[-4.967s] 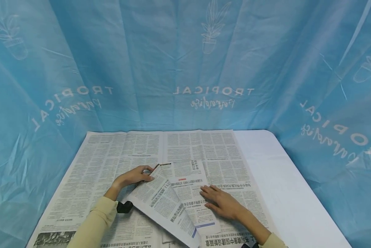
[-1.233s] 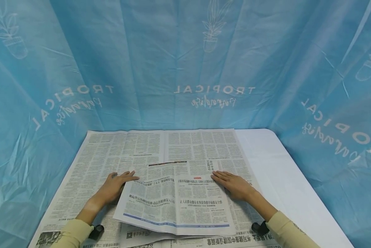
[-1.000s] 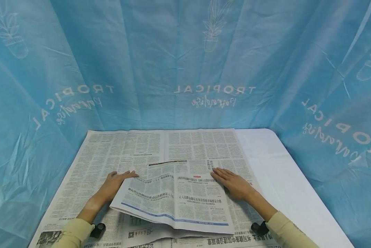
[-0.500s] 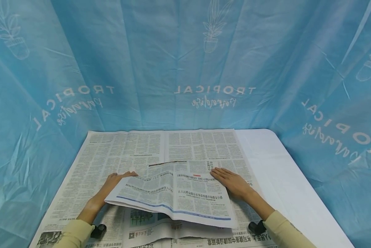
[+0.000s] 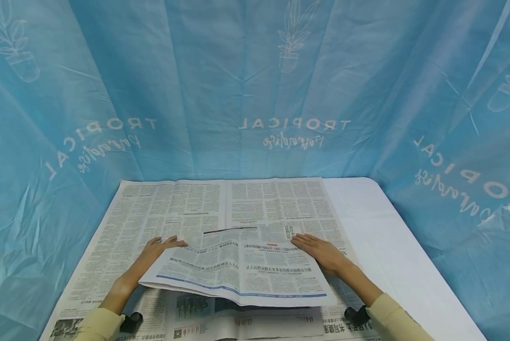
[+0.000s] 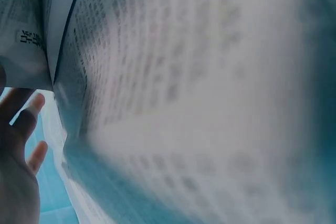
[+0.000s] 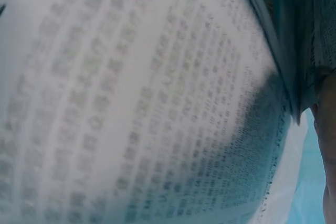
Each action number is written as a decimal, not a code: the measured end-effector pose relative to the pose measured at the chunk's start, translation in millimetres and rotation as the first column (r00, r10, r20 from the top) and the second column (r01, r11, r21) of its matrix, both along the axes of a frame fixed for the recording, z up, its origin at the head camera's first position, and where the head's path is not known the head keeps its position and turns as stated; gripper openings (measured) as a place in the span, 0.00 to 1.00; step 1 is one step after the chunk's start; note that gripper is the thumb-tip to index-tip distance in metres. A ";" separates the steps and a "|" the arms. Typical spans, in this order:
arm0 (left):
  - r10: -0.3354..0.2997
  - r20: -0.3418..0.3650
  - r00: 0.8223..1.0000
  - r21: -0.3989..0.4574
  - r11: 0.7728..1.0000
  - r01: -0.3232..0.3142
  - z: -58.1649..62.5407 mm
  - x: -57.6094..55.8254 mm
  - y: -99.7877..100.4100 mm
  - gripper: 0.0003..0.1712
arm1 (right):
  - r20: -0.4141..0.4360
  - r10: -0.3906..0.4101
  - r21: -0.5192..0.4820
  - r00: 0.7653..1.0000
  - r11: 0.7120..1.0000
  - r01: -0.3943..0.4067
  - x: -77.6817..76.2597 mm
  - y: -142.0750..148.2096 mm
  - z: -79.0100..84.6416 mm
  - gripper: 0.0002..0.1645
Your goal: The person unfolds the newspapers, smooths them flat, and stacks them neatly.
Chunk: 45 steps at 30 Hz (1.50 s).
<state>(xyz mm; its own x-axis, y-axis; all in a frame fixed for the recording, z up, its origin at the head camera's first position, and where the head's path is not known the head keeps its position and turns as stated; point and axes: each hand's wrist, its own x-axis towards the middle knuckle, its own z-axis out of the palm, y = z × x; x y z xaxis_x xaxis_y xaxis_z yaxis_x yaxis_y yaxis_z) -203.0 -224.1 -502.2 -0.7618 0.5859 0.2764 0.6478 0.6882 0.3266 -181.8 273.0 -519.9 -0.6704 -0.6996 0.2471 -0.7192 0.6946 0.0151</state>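
Note:
In the head view a folded newspaper is held between two bare hands, its near edge raised and bowed. My left hand grips the left edge, fingertips on top and the thumb out of sight. At the right edge, my right hand lays its fingers over the paper, its thumb hidden beneath. Below the raised edge shows another newspaper section with a green picture and a square code. The left wrist view has blurred print and the left hand's spread fingers. The right wrist view shows part of the right hand beside the sheet.
Spread newspaper sheets cover most of the white table, leaving a bare white strip along the right side. A blue curtain with pale lettering and plant drawings hangs behind and on both sides. Dark bands sit at both wrists.
Five seconds ago the left hand held a turned-over page; it then came to lie opened out. Over the last second the near edge has risen, showing more of the section beneath. Both hands barely moved.

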 end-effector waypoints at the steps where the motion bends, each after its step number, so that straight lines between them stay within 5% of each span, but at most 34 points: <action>1: -0.018 -0.028 0.999 0.024 1.000 0.019 1.1 0.6 -1.3 0.26 | 0.028 -0.010 -0.021 1.000 1.000 0.010 1.1 0.0 2.0 0.32; 5: -0.086 -0.134 0.987 0.147 0.983 0.106 2.9 -0.3 -7.5 0.20 | 0.137 -0.051 -0.120 0.989 0.991 0.067 4.1 0.1 9.9 0.32; 8: -0.077 -0.116 0.990 0.218 0.971 0.101 1.9 -5.4 -10.9 0.13 | 0.153 -0.011 -0.211 0.988 0.976 0.044 3.4 1.8 14.7 0.32; 12: 0.099 0.048 0.994 0.191 0.976 -0.107 3.3 -5.0 -12.1 0.16 | 0.120 0.049 -0.328 0.992 0.945 -0.007 1.4 5.4 19.5 0.27; 15: 0.212 0.141 0.967 0.130 0.964 -0.231 5.9 -1.2 -11.8 0.21 | 0.168 0.004 -0.403 0.986 0.913 0.065 1.1 6.7 20.8 0.21; 17: 0.231 0.163 0.959 0.123 0.960 -0.252 8.0 0.0 -11.4 0.23 | 0.220 -0.028 -0.437 0.975 0.891 0.124 0.2 6.8 20.5 0.21; 25: 0.203 0.128 0.971 0.223 0.948 -0.228 5.1 -7.6 -5.0 0.19 | 0.207 -0.002 -0.515 0.978 0.850 0.111 -11.9 5.2 18.7 0.18; 34: 0.175 0.173 0.969 0.314 0.923 -0.223 -4.9 -18.2 -3.4 0.09 | 0.292 -0.028 -0.590 0.956 0.781 0.203 -27.9 -2.2 6.4 0.13; 40: 0.201 0.221 0.954 0.282 0.924 -0.259 -7.3 -25.3 0.5 0.08 | 0.349 -0.142 -0.567 0.926 0.755 0.329 -33.0 -8.4 -3.5 0.08; 45: 0.267 0.259 0.928 0.224 0.918 -0.327 -7.8 -27.6 4.0 0.12 | 0.354 -0.174 -0.570 0.919 0.739 0.360 -35.1 -10.1 -9.9 0.11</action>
